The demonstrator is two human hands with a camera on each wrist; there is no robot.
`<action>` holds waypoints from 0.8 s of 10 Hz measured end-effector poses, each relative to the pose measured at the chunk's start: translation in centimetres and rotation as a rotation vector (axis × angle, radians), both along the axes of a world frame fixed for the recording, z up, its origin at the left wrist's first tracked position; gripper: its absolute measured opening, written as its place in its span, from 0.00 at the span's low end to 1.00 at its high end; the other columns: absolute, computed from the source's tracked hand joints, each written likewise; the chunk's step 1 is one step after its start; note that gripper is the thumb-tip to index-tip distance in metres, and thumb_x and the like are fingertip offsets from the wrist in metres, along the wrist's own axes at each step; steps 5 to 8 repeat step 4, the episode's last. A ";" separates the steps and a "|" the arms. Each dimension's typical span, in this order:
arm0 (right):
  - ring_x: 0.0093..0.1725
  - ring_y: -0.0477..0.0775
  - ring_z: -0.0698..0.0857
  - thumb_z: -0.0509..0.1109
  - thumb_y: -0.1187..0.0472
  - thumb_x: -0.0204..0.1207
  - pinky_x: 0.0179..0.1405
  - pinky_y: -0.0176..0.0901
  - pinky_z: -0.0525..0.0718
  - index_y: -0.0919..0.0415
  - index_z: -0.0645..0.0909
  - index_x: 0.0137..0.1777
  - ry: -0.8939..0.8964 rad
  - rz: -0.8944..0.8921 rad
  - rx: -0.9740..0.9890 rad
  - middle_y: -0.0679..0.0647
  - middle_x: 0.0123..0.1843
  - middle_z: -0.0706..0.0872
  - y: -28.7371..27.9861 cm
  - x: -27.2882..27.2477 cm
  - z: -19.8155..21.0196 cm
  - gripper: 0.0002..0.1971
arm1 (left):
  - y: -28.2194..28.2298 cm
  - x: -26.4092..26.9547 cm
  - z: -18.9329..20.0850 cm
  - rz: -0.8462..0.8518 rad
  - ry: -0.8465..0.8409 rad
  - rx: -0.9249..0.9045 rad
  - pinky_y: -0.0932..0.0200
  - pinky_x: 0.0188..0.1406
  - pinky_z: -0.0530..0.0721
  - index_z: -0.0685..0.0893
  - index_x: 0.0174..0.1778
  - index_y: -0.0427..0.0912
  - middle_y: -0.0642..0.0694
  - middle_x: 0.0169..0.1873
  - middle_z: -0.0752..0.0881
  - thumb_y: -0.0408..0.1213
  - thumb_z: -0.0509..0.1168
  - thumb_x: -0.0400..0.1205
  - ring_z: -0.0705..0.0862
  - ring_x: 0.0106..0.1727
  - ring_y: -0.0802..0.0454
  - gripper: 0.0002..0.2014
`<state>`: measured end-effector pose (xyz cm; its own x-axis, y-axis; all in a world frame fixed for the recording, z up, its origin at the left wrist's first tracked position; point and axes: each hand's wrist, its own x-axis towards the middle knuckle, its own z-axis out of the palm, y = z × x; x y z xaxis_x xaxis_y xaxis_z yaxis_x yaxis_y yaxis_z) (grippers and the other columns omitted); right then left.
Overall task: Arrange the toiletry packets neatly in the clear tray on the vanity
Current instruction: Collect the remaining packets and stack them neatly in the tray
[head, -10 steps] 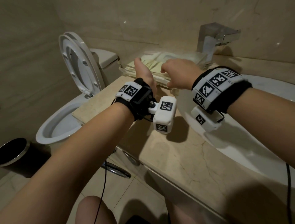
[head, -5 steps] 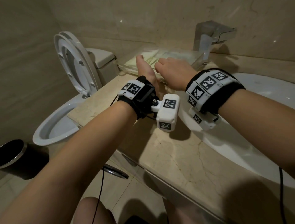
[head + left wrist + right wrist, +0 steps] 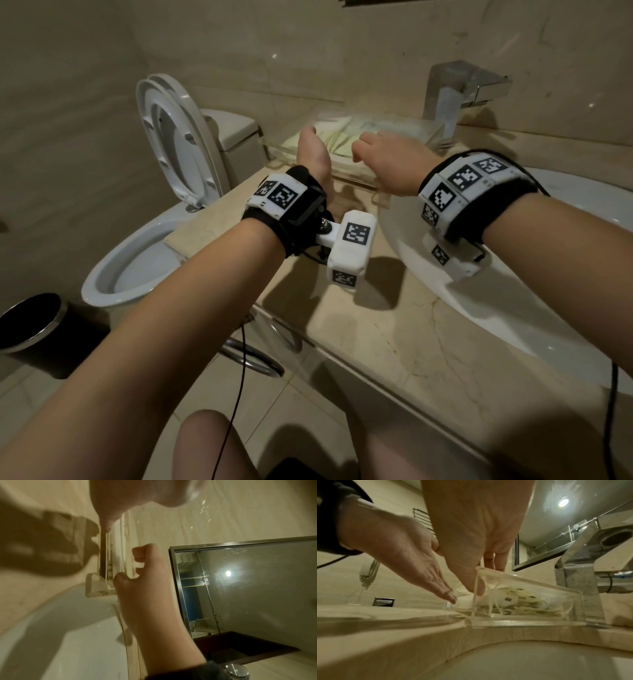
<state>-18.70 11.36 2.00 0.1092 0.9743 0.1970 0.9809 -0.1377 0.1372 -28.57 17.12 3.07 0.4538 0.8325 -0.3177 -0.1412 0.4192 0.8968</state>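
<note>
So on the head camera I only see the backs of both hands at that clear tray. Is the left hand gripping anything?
Observer: No. The right wrist view shows the left hand flat, its fingers straight, with the tips at the end of the tray.
Operator: And the packets?
Observer: The packets lie in a loose, slanting heap inside the tray. They are pale with small dark squares.
Operator: Is the other hand holding one?
Observer: I cannot tell. The right hand points its thumb down at the tray's near corner, but no packet shows in its grip.
</note>
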 end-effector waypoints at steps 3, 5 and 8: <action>0.55 0.54 0.83 0.65 0.66 0.77 0.54 0.40 0.78 0.65 0.84 0.60 0.627 -0.099 0.106 0.58 0.58 0.86 2.1 -2.3 4.0 0.14 | 3.5 -5.1 4.3 0.179 -0.106 0.095 0.50 0.75 0.68 0.60 0.82 0.40 0.42 0.81 0.63 0.47 0.48 0.86 0.64 0.81 0.43 0.28; 0.41 0.50 0.79 0.63 0.64 0.77 0.32 0.36 0.76 0.66 0.85 0.56 0.843 -0.142 0.254 0.55 0.42 0.84 3.9 -4.2 5.3 0.13 | 4.7 -7.1 6.1 0.268 -0.143 0.155 0.51 0.64 0.76 0.66 0.78 0.37 0.39 0.73 0.72 0.47 0.47 0.86 0.73 0.73 0.42 0.26; 0.41 0.50 0.79 0.63 0.64 0.77 0.32 0.36 0.76 0.66 0.85 0.56 0.843 -0.142 0.254 0.55 0.42 0.84 3.9 -4.2 5.3 0.13 | 4.7 -7.1 6.1 0.268 -0.143 0.155 0.51 0.64 0.76 0.66 0.78 0.37 0.39 0.73 0.72 0.47 0.47 0.86 0.73 0.73 0.42 0.26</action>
